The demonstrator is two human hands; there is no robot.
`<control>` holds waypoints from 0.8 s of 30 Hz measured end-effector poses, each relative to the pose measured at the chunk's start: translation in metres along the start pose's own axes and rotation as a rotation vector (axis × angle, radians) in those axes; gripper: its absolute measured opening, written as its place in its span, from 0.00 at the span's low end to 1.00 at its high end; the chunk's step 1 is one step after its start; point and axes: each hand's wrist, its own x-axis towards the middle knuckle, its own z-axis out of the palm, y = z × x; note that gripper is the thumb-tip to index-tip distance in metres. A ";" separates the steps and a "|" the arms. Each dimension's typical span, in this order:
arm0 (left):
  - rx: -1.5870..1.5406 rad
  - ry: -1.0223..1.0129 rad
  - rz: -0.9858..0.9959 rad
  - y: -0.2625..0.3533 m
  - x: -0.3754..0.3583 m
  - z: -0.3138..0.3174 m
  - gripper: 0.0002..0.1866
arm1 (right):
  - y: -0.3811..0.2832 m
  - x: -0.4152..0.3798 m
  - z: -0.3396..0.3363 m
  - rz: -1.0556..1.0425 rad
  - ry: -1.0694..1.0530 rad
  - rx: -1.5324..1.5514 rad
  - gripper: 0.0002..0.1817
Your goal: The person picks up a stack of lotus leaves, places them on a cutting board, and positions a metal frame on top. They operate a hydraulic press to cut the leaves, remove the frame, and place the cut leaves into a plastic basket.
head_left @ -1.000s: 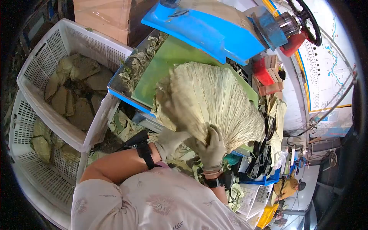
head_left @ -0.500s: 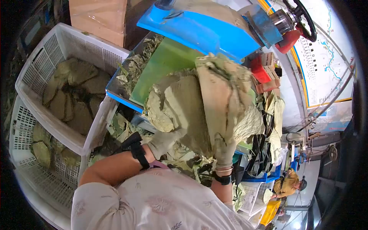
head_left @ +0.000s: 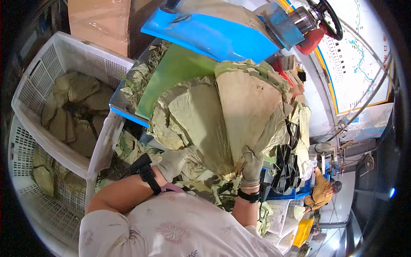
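Note:
A stack of large dried leaves [head_left: 252, 103], pale green-brown and fan-shaped, is spread in front of my chest with its ribs meeting at the bottom. My right hand [head_left: 252, 165], in a light work glove, is closed on the lower right part, thumb lying on top. On the other side my gloved left hand [head_left: 177, 162] grips the lower left edge; its fingers are partly hidden by the leaves. Behind the stack stands a green board [head_left: 177, 73], partly covered. Loose leaf pieces [head_left: 201, 184] lie below my hands.
At left, one white plastic crate [head_left: 55, 145] holding folded leaves sits above another crate [head_left: 21, 171]. A blue machine cover [head_left: 209, 36] with a black handwheel [head_left: 332, 19] is ahead. A person in a tan jacket [head_left: 321, 192] works at far right.
The leaf stack has fanned out wider and flatter between my hands, its right half showing a broad smooth face. My hands keep hold of it. The whole view has shifted slightly.

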 end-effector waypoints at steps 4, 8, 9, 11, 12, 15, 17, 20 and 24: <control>-0.325 0.063 0.020 -0.020 -0.004 0.018 0.17 | 0.006 0.002 0.001 -0.047 0.007 0.042 0.15; -0.485 -0.034 -0.099 0.009 0.004 0.034 0.14 | 0.013 0.003 -0.004 -0.063 0.014 -0.055 0.16; -0.758 -0.125 -0.355 0.022 0.007 0.036 0.16 | 0.014 0.004 -0.005 -0.064 0.012 -0.054 0.16; -0.794 -0.151 -0.208 -0.038 0.019 0.096 0.18 | 0.016 0.004 -0.005 -0.083 -0.029 -0.018 0.17; -0.702 -0.215 -0.303 -0.029 0.022 0.092 0.19 | 0.016 0.005 -0.006 -0.089 -0.027 -0.019 0.17; -0.618 -0.319 -0.464 -0.016 0.028 0.091 0.20 | 0.010 0.005 -0.005 -0.088 0.021 0.023 0.16; -0.837 -0.222 -0.443 -0.028 0.028 0.105 0.21 | -0.003 0.001 -0.004 -0.160 0.058 0.063 0.15; -1.046 -0.129 -0.413 -0.042 0.031 0.111 0.22 | -0.022 -0.002 -0.007 -0.191 0.116 0.233 0.14; -1.031 -0.045 -0.389 -0.003 0.033 0.073 0.18 | -0.033 -0.009 -0.041 -0.248 0.212 0.093 0.15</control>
